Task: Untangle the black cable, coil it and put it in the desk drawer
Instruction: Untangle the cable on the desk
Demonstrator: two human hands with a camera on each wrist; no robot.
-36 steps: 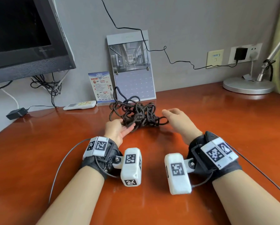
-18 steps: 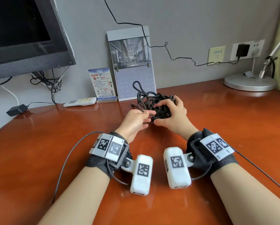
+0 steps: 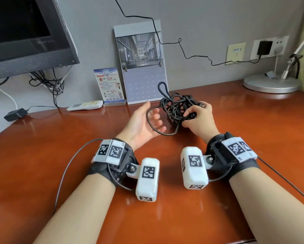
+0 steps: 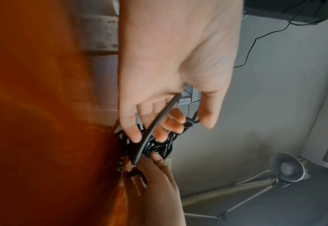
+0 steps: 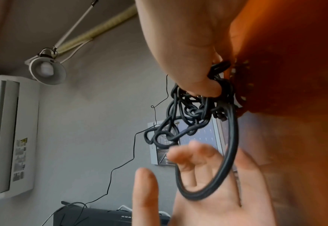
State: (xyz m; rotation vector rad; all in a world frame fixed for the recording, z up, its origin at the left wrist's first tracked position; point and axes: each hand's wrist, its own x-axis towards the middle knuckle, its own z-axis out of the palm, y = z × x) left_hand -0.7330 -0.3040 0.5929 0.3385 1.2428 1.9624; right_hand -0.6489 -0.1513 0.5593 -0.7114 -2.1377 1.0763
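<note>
The black cable [image 3: 178, 108] is a tangled wad held just above the wooden desk [image 3: 59, 155], in front of the calendar. My right hand [image 3: 197, 115] grips the wad from the right, with fingers and thumb curled into it [image 5: 198, 85]. One large loop [image 3: 156, 129] hangs out of the tangle to the left. My left hand [image 3: 153, 118] is beside the wad, palm up and fingers spread, and the loop [image 5: 230, 152] lies across its fingers [image 4: 159, 122]. No drawer shows in any view.
A monitor [image 3: 24, 32] stands at the back left, with a power adapter [image 3: 15, 114] and a white remote [image 3: 85, 105] below it. A card [image 3: 110, 85] and a calendar [image 3: 140, 64] lean on the wall. A lamp base [image 3: 270, 83] sits back right.
My left hand has let go of the wad, opened and drawn back to the left, and a loop now trails across it. My right hand has shifted slightly right, still holding the wad.
</note>
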